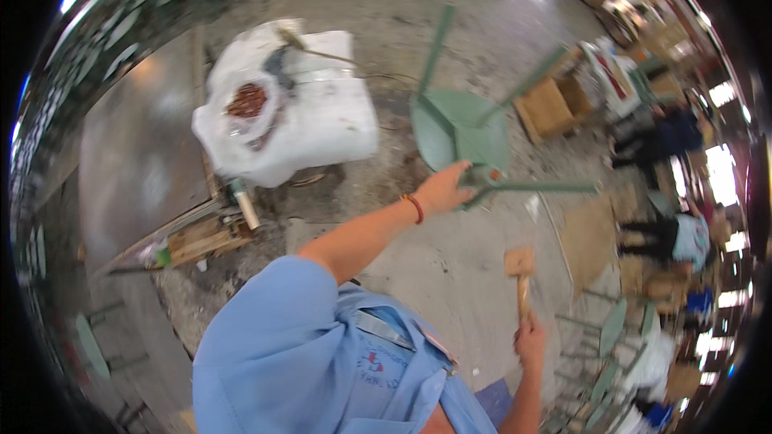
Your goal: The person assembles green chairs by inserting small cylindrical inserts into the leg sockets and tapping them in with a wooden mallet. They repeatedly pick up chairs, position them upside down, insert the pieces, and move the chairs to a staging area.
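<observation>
A green stool or small chair (484, 143) with a round seat stands tilted or upturned on the floor ahead of me, its legs pointing outward. My left hand (446, 190), a red band at its wrist, reaches out and grips the near part of its frame, by the base of one leg. The fingertips are partly hidden and blurred. Lower right, my right hand (529, 341) is closed round the handle of a wooden mallet (519, 261). The mallet's block head points away from me, apart from the stool.
To the left, a white-wrapped bundle (334, 124) carries a bag of reddish-brown pieces (247, 101) and a brush-like tool (293, 38). A large flat panel (141, 153) lies beyond it. Cardboard boxes (555, 104) sit to the right, near two people (679, 237). More green chairs (613, 328) stand lower right.
</observation>
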The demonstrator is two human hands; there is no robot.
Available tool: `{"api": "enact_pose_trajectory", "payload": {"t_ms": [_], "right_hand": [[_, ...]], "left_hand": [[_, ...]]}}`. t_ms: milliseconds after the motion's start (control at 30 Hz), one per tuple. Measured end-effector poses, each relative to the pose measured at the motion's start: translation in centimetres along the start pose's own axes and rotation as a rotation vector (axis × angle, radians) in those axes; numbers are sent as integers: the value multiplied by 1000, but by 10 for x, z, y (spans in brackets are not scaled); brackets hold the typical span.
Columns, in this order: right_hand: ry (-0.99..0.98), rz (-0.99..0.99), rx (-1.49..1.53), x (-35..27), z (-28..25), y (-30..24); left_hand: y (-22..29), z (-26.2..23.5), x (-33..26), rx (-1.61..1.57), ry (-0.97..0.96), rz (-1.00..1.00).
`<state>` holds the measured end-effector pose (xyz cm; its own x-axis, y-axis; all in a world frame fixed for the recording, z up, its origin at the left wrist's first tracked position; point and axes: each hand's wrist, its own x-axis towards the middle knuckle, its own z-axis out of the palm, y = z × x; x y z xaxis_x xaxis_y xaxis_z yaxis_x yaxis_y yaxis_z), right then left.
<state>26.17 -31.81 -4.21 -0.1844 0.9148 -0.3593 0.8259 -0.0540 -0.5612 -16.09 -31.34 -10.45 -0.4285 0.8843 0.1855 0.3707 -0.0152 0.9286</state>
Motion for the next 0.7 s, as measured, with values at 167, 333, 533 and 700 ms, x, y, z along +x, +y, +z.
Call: {"api": "enact_pose_trajectory", "payload": {"t_ms": [167, 333, 533, 700], "right_hand": [[-435, 293, 353, 8, 151, -42], [-688, -148, 514, 29, 256, -209], [-846, -324, 225, 60, 264, -257], [-630, -175, 57, 90, 218, -82]], "left_hand": [[-82, -40, -93, 151, -642, -609], [-72, -76, -110, -534, -84, -681], [-137, -219, 9, -597, 487, -601], [-167, -241, 6, -728, 622, -776]]}}
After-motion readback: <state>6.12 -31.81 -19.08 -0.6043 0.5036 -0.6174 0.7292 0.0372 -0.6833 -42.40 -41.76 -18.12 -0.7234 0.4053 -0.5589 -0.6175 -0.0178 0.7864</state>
